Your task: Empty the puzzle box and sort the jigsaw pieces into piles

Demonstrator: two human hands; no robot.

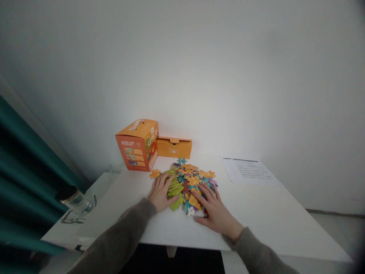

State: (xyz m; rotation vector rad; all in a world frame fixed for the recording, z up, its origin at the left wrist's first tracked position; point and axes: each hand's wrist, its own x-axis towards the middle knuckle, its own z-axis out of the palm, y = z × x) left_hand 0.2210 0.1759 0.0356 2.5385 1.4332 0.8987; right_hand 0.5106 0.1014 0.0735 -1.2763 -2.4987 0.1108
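A heap of jigsaw puzzle pieces (185, 185) in orange, green, teal, purple and brown lies on the white table between my hands. My left hand (161, 193) rests at the heap's left side, fingers spread against the green pieces. On the right side, my right hand (212, 207) lies over the edge of the heap with its fingers apart, touching orange pieces. A loose orange piece (154, 174) sits just beyond my left fingertips, and a teal piece (181, 161) lies at the far side. Neither hand grips a piece that I can see.
Behind the heap stand an orange puzzle box (137, 146) and a lower orange carton (173, 147), near the wall. A printed sheet (248, 169) lies on the table (268, 217) to the right. At the left are a glass jar (81, 203) with a dark lid and eyeglasses (73, 220).
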